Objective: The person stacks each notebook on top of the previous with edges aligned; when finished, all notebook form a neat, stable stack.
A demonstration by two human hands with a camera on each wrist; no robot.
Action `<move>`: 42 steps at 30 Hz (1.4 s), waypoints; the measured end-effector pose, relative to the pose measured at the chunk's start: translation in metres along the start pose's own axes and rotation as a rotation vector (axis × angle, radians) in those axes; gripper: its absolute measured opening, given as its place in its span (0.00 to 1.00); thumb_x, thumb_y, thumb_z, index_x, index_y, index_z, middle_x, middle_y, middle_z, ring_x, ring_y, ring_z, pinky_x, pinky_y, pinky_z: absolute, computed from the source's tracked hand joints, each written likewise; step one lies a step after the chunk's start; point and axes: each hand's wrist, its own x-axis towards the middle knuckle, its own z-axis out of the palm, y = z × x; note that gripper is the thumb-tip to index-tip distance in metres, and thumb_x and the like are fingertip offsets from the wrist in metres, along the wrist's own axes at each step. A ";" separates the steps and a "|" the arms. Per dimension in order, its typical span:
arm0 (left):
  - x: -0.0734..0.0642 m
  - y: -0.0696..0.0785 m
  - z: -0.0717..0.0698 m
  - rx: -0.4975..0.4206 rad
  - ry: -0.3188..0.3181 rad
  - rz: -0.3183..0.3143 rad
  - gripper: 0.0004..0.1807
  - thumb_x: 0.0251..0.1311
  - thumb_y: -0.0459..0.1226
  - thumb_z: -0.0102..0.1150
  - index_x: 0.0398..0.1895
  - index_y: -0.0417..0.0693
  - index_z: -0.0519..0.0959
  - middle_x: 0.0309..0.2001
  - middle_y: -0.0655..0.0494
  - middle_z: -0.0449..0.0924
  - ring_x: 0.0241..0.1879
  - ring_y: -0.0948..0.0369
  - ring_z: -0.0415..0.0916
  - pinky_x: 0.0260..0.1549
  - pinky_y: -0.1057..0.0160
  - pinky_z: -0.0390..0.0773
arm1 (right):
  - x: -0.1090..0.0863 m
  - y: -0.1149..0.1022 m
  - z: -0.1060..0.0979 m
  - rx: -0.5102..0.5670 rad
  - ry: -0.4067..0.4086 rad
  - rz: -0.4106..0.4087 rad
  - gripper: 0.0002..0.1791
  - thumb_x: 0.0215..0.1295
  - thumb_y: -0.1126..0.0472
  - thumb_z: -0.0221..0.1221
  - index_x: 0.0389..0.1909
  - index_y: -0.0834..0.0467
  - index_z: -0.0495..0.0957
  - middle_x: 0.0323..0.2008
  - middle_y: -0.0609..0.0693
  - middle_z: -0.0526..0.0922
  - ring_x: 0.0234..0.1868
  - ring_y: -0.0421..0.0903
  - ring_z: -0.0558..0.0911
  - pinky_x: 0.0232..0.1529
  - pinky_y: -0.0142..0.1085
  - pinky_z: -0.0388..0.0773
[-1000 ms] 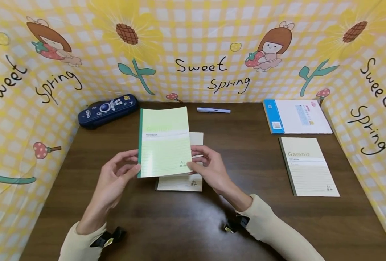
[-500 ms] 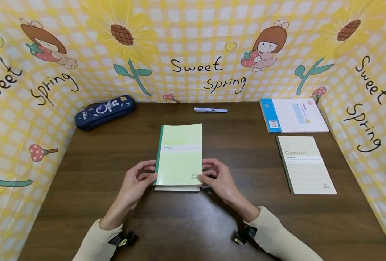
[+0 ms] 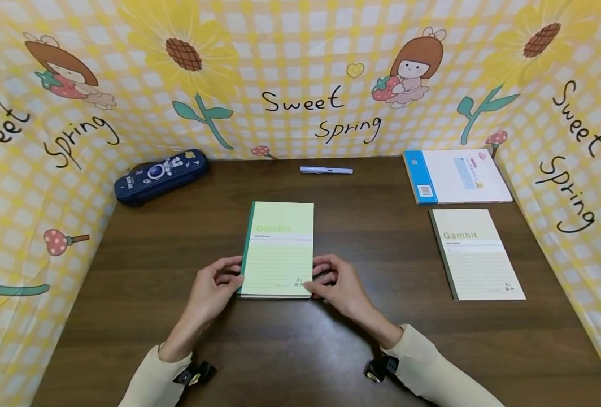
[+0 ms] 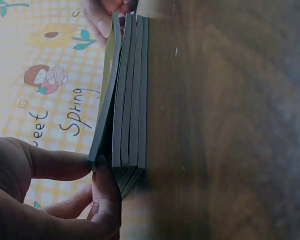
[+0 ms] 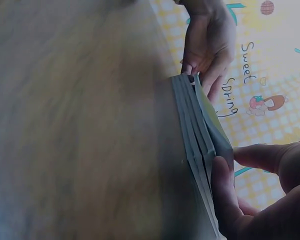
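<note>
A light green notebook (image 3: 282, 249) with a dark green spine lies over a stack of several notebooks (image 4: 132, 95), roughly lined up with it. My left hand (image 3: 213, 289) pinches the green notebook at its spine side near the front corner, thumb on top and fingers below. On the opposite edge, my right hand (image 3: 341, 287) pinches it the same way, thumb close to the printed A5 mark. Both wrist views show a narrow gap between the held notebook and the stack (image 5: 190, 117) beneath it. From the head view the lower notebooks are almost wholly hidden.
A cream notebook (image 3: 475, 254) lies on the right, with a white and blue book (image 3: 460, 176) behind it. At the back are a lilac pen (image 3: 326, 170) and a navy pencil case (image 3: 160, 176). Yellow checked cloth (image 3: 300, 68) walls the brown table (image 3: 290, 356).
Both hands have brought the green notebook down and to the right onto the stack, first tilted and raised, now nearly flat. It covers the cream notebook that showed beneath it.
</note>
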 end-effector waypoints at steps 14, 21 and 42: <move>-0.002 -0.003 -0.001 0.108 0.027 0.052 0.25 0.69 0.31 0.62 0.69 0.41 0.77 0.53 0.40 0.82 0.49 0.52 0.84 0.43 0.77 0.78 | 0.000 -0.002 0.004 -0.187 0.066 -0.043 0.27 0.54 0.65 0.78 0.56 0.64 0.85 0.42 0.57 0.89 0.33 0.46 0.90 0.31 0.29 0.84; -0.002 -0.005 -0.001 0.123 0.017 0.060 0.25 0.69 0.30 0.62 0.69 0.39 0.76 0.52 0.39 0.81 0.48 0.53 0.83 0.42 0.77 0.78 | 0.000 -0.004 0.004 -0.214 0.072 -0.067 0.27 0.53 0.65 0.78 0.55 0.66 0.86 0.40 0.57 0.88 0.31 0.46 0.90 0.32 0.28 0.84; -0.001 -0.003 0.000 0.167 0.038 0.106 0.24 0.72 0.38 0.62 0.69 0.41 0.77 0.50 0.43 0.81 0.44 0.56 0.82 0.41 0.73 0.79 | -0.001 0.004 -0.005 -0.174 -0.015 -0.078 0.25 0.65 0.62 0.71 0.61 0.65 0.82 0.45 0.60 0.87 0.35 0.43 0.87 0.28 0.32 0.85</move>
